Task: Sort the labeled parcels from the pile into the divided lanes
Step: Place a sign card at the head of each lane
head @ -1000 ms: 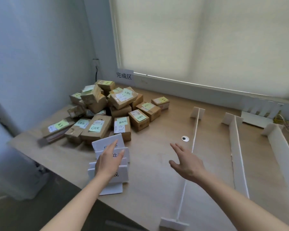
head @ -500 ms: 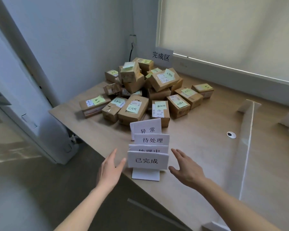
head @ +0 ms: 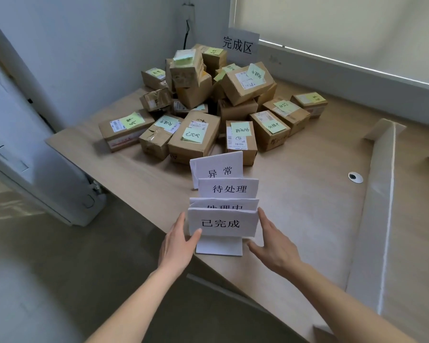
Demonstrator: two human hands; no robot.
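While the left hand (head: 177,243) and right hand (head: 273,246) touch the front card (head: 221,222) with straight fingers — parcels (head: 208,105) wait piled far back on the desk (head: 307,206) — a bump could tip the cards behind.

Bare forearms, left hand (head: 177,243), right hand (head: 274,246) (no sleeves).

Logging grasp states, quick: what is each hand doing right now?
Left hand: open, fingers straight along the left edge of the front sign card.
Right hand: open, fingers straight beside the card's right edge; contact unclear.
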